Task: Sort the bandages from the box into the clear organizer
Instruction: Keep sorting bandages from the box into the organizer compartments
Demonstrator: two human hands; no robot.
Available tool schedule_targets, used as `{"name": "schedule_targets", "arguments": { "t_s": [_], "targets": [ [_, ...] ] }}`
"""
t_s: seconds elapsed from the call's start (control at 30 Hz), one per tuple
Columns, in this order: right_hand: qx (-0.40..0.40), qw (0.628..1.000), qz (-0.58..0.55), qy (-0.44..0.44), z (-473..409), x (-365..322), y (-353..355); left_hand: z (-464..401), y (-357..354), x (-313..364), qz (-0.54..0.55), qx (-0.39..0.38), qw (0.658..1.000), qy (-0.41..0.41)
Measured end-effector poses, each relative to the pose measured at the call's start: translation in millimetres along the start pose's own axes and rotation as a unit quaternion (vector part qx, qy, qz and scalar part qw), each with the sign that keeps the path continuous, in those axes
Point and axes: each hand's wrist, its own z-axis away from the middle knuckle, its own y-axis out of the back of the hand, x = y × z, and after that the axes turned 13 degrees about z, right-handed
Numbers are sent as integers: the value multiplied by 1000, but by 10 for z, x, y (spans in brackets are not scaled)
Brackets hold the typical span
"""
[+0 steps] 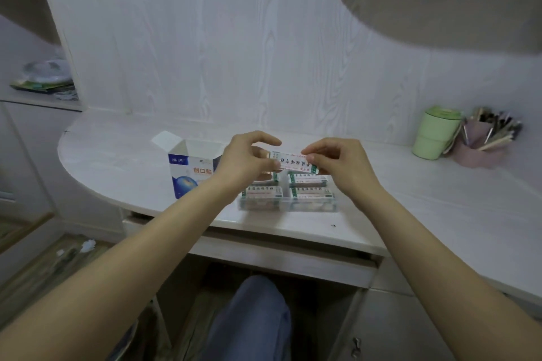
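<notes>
Clear organizer (289, 206): shallow transparent tray on the white desk (117, 164), near its front edge, holding stacks of wrapped bandages in at least four compartments; the two right-hand stacks (309, 184) and the front-left stack (262, 192) show white wrappers with green end bands and a line of dark characters too small to read, and the rear-left compartment is mostly hidden behind the left hand. Box (192, 168): white and blue carton standing just left of the organizer, top flap open, contents not visible; front panel bears red characters reading 创口贴, a blue globe graphic and a small blue tab with white characters that cannot be made out. Held bandage (293, 162): one wrapped strip, same white and green wrapper, raised level above the organizer's rear compartments. Left hand (249, 160): fingers curled, pinching the strip's left end between thumb and fingertips. Right hand (337, 163): fingers curled, pinching the strip's right end. Green lidded cup (435, 132): upright at the right rear of the desk. Pink holder (481, 146): just beside the cup, filled with pens and brushes.
</notes>
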Motion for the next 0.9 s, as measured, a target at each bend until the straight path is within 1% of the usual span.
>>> {"name": "schedule_targets", "arguments": {
  "t_s": [0.07,0.17,0.27,0.53,0.9],
  "targets": [
    [0,1000,15,-8,-18,104,49,-40,-79,-38,-37,-22,999,4],
    [3,998,55,-21,-51,250,89,-111,-200,-124,-99,-18,995,-9],
    [-11,994,105,-27,-87,359,98,-188,-283,-216,-152,-25,988,-5],
    [-43,982,179,-37,-160,578,22,-352,-415,-374,-290,-77,954,2],
    [-75,970,232,-22,-164,686,-65,-404,-469,-497,-363,-94,927,-3]
  ]
}}
